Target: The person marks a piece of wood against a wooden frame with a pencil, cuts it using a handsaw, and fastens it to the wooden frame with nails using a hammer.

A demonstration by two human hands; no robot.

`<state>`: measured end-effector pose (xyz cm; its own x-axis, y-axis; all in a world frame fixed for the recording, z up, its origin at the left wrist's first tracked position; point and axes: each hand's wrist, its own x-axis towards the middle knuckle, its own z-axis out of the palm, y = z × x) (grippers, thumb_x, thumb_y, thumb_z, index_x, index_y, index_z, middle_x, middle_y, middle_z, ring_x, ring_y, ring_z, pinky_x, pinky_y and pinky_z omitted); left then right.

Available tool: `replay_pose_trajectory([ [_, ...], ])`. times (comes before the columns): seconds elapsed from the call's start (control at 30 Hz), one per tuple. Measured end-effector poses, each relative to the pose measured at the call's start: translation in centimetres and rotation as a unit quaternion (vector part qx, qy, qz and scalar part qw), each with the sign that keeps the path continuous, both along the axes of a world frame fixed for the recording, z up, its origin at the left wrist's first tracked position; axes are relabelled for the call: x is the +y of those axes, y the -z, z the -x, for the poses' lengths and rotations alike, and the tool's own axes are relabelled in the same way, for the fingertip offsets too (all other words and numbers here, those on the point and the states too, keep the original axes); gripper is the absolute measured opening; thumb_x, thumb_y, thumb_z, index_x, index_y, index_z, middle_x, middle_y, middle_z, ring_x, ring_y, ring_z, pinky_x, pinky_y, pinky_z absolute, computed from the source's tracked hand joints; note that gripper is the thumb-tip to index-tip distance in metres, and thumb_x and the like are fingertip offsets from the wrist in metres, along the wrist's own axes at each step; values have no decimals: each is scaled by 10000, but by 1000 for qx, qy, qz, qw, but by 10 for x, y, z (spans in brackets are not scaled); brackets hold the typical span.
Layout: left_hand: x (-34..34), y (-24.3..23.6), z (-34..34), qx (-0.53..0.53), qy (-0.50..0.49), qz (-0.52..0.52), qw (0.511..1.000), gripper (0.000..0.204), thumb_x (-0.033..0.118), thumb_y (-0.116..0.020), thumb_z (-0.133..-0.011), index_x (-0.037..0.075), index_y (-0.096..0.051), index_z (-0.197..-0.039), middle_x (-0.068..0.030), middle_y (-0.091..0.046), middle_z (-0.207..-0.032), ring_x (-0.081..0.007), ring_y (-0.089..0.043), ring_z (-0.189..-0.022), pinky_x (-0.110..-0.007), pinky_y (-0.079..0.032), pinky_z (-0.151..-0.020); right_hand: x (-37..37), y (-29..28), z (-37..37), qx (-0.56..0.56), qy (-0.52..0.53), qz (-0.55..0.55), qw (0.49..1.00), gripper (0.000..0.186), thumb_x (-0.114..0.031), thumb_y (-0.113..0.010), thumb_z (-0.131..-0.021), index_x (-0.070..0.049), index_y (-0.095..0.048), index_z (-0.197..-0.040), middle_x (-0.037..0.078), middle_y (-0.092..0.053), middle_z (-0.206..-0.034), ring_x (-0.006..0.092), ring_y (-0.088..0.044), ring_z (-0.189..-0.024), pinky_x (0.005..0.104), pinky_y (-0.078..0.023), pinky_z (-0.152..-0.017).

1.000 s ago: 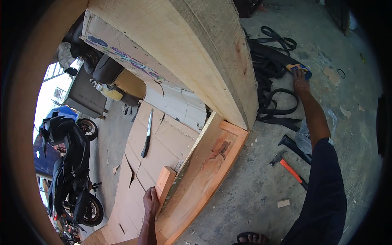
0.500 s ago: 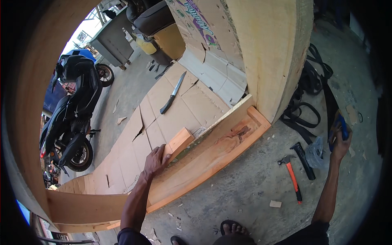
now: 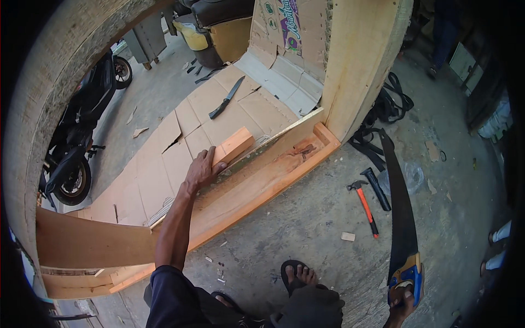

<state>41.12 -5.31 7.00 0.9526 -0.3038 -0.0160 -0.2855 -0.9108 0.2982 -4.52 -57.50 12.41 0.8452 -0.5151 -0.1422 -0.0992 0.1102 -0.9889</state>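
Blue-and-yellow at the grip, the handsaw [image 3: 403, 218] in the head view was clasped in the right hand [image 3: 405, 304], its blade right of the claw hammer [image 3: 365, 210]. The left hand [image 3: 201, 166] gripped the wooden block [image 3: 236, 142] between the knife [image 3: 227, 99] and wooden frame [image 3: 265, 188], though whether block and frame touched was hard to tell.

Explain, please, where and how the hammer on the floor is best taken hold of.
Probably grip the hammer by the rear part of its handle, from the person's side: that end points back toward the person, the head lies farther away, and nothing covers the handle.
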Motion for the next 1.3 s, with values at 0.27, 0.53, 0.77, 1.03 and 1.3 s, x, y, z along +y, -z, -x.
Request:
replay_pose_trajectory([
  [0.27,-31,9,25,-20,-55,-69,996,742,621,-453,-986,76,-416,-1488,-192,-574,-1319,-368,-533,-1253,-543,-407,-1033,117,3,-86,-45,-148,194,969,636,-281,-682,-785,76,-604,-1305,183,-738,-941,208,-716,-668,299,-563,-651],
  [0.53,-36,7,23,-11,-102,-54,993,626,577,-376,-1017,69,-526,-1350,-162,-596,-1312,-342,-534,-1262,-522,-413,-1030,200,39,-177,-105,-308,179,928,696,-73,-658,-759,67,-500,-1422,255,-712,-1100,223,-756,-764,309,-589,-701],
  [0.77,-25,12,20,-48,-91,-8,995,623,594,-428,-1001,37,-611,-1210,-175,-647,-1169,-350,-577,-1181,-520,-437,-994,202,43,-157,-124,-319,227,912,700,-79,-663,-747,57,-503,-1415,313,-646,-1248,329,-758,-924,328,-603,-740],
  [1.03,-34,10,9,-43,-88,15,995,611,578,-467,-993,10,-652,-1122,-231,-677,-1045,-385,-625,-1069,-498,-486,-939,220,23,-181,-54,-300,174,936,679,-47,-606,-742,74,-509,-1403,270,-702,-1126,169,-749,-873,299,-588,-760],
  [1.3,-28,13,15,-67,-66,30,995,610,568,-476,-995,-9,-642,-1104,-255,-678,-1051,-415,-625,-1064,-492,-483,-947,195,29,-170,-95,-305,203,925,680,-40,-599,-743,64,-513,-1410,222,-720,-1033,185,-735,-797,289,-582,-738],
])
